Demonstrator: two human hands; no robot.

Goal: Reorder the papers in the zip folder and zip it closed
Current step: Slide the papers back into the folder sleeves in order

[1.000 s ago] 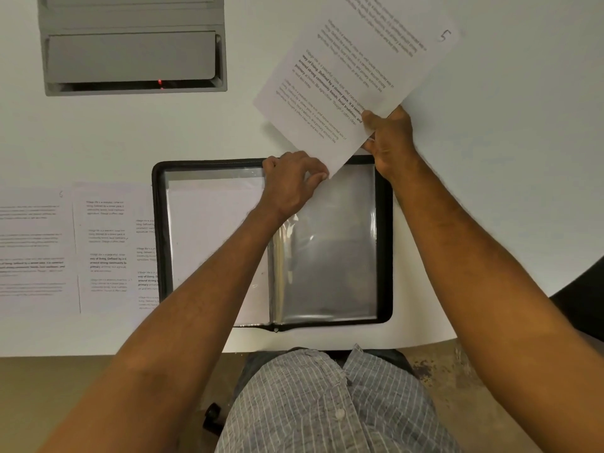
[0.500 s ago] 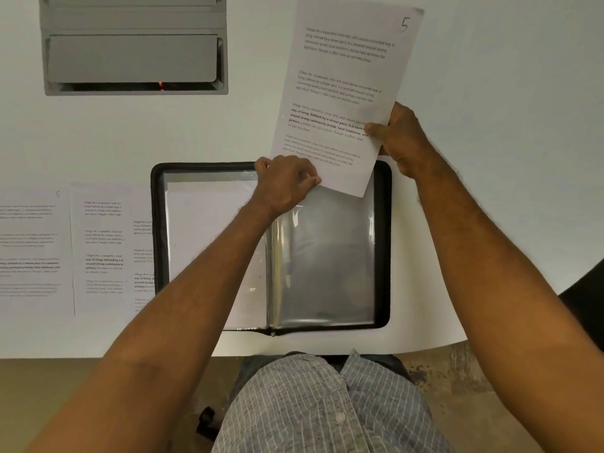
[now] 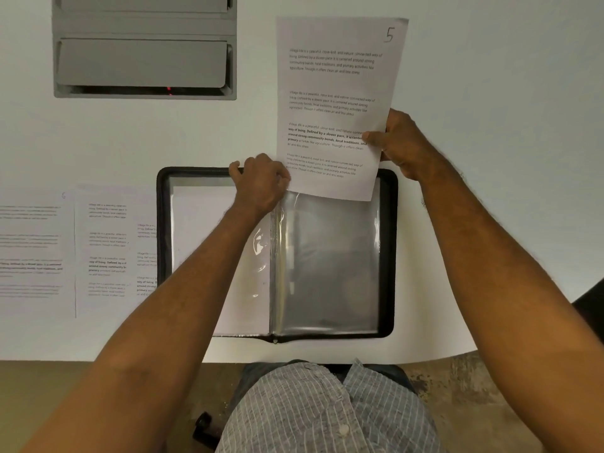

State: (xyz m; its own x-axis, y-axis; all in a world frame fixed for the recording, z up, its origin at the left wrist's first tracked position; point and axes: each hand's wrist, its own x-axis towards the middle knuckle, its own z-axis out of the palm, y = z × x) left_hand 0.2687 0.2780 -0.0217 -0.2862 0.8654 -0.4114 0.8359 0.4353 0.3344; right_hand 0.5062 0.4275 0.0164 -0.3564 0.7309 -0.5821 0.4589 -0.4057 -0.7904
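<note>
The zip folder [image 3: 277, 256] lies open flat on the white table [image 3: 490, 76], just ahead of your torso, zip undone all round. Its right half shows an empty clear sleeve [image 3: 330, 266]; the left half holds a blank-looking sheet under plastic. Your right hand [image 3: 400, 142] pinches the page marked 5 [image 3: 340, 103] at its right edge, thumb on the printed face, holding it above the folder's far right corner with its bottom edge overlapping the top of that sleeve. Your left hand [image 3: 261, 183] is curled at the folder's top edge near the spine; it looks like it's gripping the sleeve's mouth, but I can't tell for sure whether it's holding it open. My read: you're mid-reorder, loading page 5 into the right-hand sleeve. Next move needs the sleeve mouth parted and the page's lower edge squared to it before sliding down, otherwise the corner may snag on the plastic. Left of the folder, more printed sheets [image 3: 98, 250] lie overlapped on the table, one marked 6, partly tucked under the folder's left edge; these likely remain to be filed. Zipping is not yet started.
</note>
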